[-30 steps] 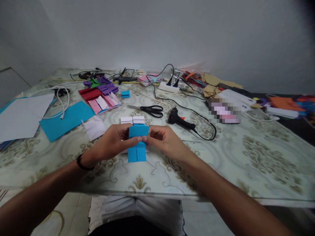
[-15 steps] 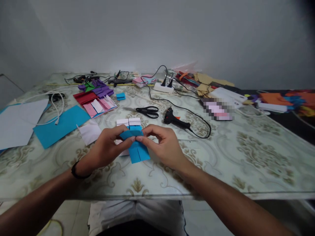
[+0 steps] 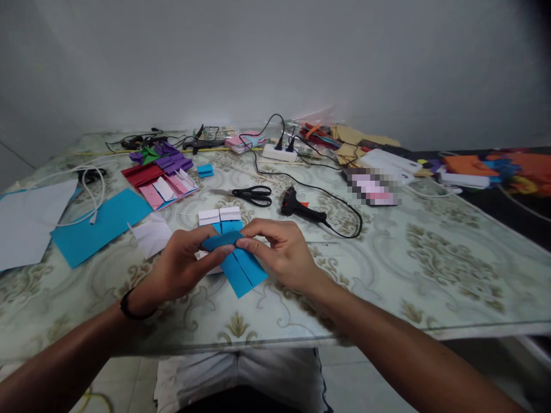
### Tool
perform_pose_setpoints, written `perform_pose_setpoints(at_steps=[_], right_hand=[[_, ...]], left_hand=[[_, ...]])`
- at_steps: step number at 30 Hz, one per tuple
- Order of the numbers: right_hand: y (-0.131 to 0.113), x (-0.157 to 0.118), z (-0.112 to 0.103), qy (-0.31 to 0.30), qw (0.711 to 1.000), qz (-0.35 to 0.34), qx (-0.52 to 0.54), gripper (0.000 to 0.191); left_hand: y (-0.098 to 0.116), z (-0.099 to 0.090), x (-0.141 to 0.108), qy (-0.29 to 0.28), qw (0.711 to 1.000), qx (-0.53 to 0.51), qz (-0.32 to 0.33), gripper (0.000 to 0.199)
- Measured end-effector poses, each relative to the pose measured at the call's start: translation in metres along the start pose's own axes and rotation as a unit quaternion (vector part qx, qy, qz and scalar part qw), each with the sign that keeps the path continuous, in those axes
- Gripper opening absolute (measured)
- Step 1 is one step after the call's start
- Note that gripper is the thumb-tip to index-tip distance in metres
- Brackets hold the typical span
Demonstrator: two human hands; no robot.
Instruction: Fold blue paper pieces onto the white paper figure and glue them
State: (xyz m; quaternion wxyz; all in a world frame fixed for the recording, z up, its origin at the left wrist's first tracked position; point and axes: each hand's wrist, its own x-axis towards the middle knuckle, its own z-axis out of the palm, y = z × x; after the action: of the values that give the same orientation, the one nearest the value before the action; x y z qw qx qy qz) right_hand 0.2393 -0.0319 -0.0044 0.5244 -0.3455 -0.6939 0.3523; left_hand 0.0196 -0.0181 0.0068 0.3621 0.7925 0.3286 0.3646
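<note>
Between my two hands is a folded piece of blue paper (image 3: 243,274), its upper edge bent over in a flap and a slit or seam running down its lower part. My left hand (image 3: 189,256) pinches the left end of the fold with thumb and fingers. On the right end, my right hand (image 3: 275,246) closes thumb and forefinger, the two thumbs almost touching. Just behind, folded white and blue paper pieces (image 3: 220,215) lie on the table, partly hidden by my hands and the held paper.
Black scissors (image 3: 252,195) and a black glue gun (image 3: 301,207) lie beyond my hands. A blue sheet (image 3: 101,225), a white paper square (image 3: 151,234) and folded coloured papers (image 3: 166,186) are to the left. A white power strip (image 3: 278,152) sits at the back.
The blue paper has tilted, its lower end swinging to the right and towards me. Both hands still grip it. The whole view has shifted slightly.
</note>
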Motion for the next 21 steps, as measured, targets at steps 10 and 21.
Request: perform_pose_setpoints(at_steps=[10,21], right_hand=[[0.001,0.002,0.002,-0.069,0.995,0.042,-0.054,0.037],[0.01,0.006,0.001,-0.051,0.994,0.096,-0.008,0.037]], left_hand=[[-0.004,0.001,0.001,-0.045,0.986,-0.112,-0.111,0.028],[-0.005,0.001,0.011,-0.046,0.976,-0.141,-0.16,0.035]])
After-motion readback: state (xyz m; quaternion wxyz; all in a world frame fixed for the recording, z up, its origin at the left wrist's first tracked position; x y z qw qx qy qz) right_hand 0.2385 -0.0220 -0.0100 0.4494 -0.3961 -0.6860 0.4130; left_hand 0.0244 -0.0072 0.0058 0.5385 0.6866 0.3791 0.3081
